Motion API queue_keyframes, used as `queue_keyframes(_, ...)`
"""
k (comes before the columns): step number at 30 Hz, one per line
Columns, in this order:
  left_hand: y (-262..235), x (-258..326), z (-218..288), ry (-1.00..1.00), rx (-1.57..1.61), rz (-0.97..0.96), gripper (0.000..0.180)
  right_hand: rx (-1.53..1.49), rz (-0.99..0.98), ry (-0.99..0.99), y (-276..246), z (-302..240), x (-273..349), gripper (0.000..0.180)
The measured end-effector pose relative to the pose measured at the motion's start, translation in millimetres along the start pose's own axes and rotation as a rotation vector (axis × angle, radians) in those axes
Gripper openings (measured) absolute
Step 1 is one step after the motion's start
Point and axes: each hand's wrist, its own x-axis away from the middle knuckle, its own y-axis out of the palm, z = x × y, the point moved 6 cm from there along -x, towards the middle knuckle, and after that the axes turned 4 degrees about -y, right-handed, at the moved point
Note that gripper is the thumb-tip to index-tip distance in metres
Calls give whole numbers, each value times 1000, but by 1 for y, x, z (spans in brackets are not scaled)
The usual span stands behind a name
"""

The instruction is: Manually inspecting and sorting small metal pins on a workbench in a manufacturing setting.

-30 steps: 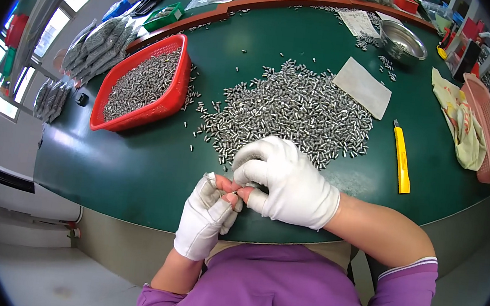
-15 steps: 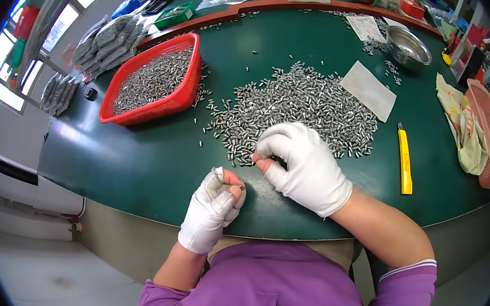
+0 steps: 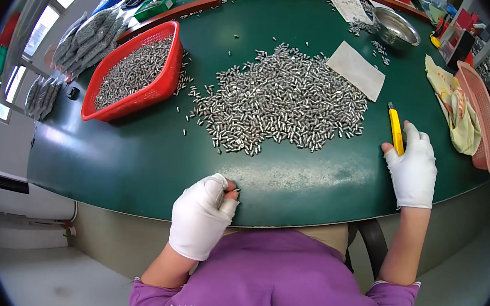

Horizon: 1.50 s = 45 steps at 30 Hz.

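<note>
The left hand (image 3: 202, 215), in a white cloth glove, sat at the lower centre of the frame on the near edge of the round green-topped table (image 3: 137, 166). Its fingers were curled into a loose fist, with the fingertips pinched together around what looked like a few small metal pieces; how many it held could not be told.

The right hand (image 3: 412, 168), also in a white glove, lay at the right of the frame, well apart from the left. Its fingers were spread, and the thumb and forefinger were touching the lower end of a yellow-handled utility knife (image 3: 396, 130) that lay flat on the table, pointing away from the person. Whether the fingers had closed on the handle could not be told.

A broad heap of small silvery metal cylinders (image 3: 279, 103) spread across the middle of the frame, between the two hands and further up the table. A red plastic mesh basket (image 3: 163, 83), holding more of the same pieces, stood at the upper left, just beside the heap. A white paper sheet (image 3: 356, 69) lay at the heap's upper right edge. A shiny steel bowl (image 3: 396, 27) stood near the top of the frame. A yellowish crumpled cloth (image 3: 453, 105) and a pink plastic mesh tray (image 3: 482, 114) lay at the far right. The person's purple sleeves (image 3: 279, 286) filled the lower edge.
</note>
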Motion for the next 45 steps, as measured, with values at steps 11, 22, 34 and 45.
queue_keyframes(11, 0, 3, -8, -114, -3, -113, 10, -1201, -212, 9, -17, -34, 75, 54)
queue_keyframes(22, 0, 9, -8, -132, 40, -114, 11, -808, -385, -639, -12, -119, 128, 58)
queue_keyframes(34, -2, 10, -7, -114, 32, -94, 12, -478, -433, -836, -7, -146, 136, 73)
queue_keyframes(45, -2, 10, -7, -131, 31, -97, 12, -551, -531, -831, -9, -148, 124, 68)
